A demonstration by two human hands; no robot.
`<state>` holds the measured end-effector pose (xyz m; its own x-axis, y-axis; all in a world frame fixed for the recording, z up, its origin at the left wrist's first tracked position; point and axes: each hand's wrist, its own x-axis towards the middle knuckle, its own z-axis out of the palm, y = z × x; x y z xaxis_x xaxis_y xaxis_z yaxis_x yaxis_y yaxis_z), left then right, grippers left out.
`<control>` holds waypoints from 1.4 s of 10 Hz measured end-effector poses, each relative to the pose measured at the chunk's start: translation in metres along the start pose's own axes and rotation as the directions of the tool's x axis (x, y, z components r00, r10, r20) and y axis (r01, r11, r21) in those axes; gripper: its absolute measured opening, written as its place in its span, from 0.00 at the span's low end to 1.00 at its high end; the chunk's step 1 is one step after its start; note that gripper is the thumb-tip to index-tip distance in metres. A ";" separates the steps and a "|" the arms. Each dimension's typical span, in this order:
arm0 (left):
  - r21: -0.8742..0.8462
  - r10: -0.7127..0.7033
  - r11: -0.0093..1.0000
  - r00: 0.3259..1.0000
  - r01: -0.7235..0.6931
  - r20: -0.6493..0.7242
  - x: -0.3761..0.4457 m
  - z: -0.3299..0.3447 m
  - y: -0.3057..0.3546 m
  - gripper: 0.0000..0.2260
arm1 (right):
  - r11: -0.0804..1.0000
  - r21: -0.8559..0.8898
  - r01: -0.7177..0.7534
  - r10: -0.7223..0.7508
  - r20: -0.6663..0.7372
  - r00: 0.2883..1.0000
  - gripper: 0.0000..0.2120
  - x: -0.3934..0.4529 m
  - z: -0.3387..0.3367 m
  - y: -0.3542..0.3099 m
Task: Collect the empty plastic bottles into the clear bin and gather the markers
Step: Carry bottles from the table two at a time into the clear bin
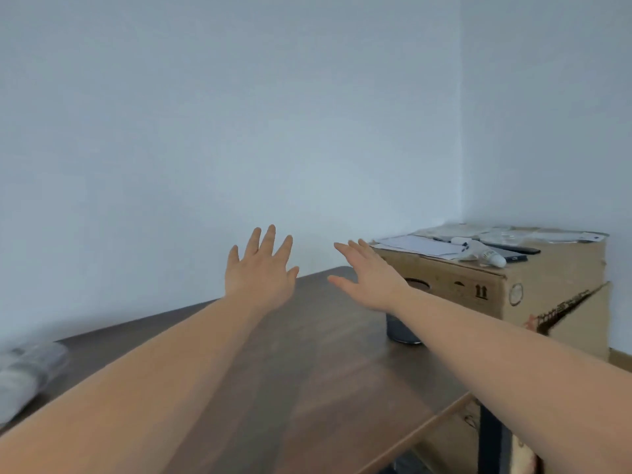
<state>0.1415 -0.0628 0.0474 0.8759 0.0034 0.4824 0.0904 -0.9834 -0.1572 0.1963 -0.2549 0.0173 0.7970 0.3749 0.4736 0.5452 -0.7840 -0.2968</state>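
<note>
Two bare arms stretched forward over a dark wooden surface [307, 354], left hand [261, 268] with fingers spread wide, right hand [367, 278] flat with fingers straight, neither holding anything. No clear bin or markers plainly in sight; at the far left edge, a blurred clear plastic shape [29, 374], possibly bottles. Small dark cup [403, 331] directly beneath the right forearm. Cardboard box [513, 285] to the right, topped with papers and small items. Likely risks: knocking over the cup with a lowered forearm, or reaching blindly with targets out of frame.

Two hands [261, 271] [367, 277], one cardboard box [478, 289]
</note>
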 end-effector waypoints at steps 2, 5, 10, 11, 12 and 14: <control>0.074 -0.212 0.975 0.976 0.209 0.047 -0.045 -0.002 -0.114 0.26 | 0.983 0.098 0.155 -0.164 0.101 0.981 0.33 0.037 0.060 -0.109; 0.174 -0.448 0.885 0.892 0.432 0.063 -0.124 -0.016 -0.248 0.26 | 0.916 0.240 0.323 -0.374 0.213 0.903 0.33 0.051 0.140 -0.266; 0.153 -0.649 0.759 0.754 0.633 0.099 -0.195 -0.025 -0.363 0.27 | 0.886 0.456 0.085 -0.249 0.314 0.916 0.34 0.058 0.218 -0.422; 0.155 -0.667 0.744 0.736 0.650 0.115 -0.202 -0.021 -0.371 0.28 | 0.901 0.434 0.013 -0.191 0.369 0.909 0.33 0.062 0.231 -0.438; 0.158 -0.679 0.733 0.726 0.661 0.109 -0.208 -0.019 -0.377 0.28 | 0.917 0.394 -0.060 -0.134 0.447 0.884 0.33 0.058 0.242 -0.449; 0.136 -0.685 0.728 0.717 0.672 0.129 -0.214 -0.019 -0.367 0.28 | 0.918 0.356 -0.175 -0.020 0.483 0.876 0.38 0.046 0.260 -0.445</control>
<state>-0.0882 0.2939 0.0178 0.6270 0.6999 0.3420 0.7187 -0.6891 0.0927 0.0578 0.2402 -0.0448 0.8125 0.5826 0.0202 0.4531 -0.6094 -0.6507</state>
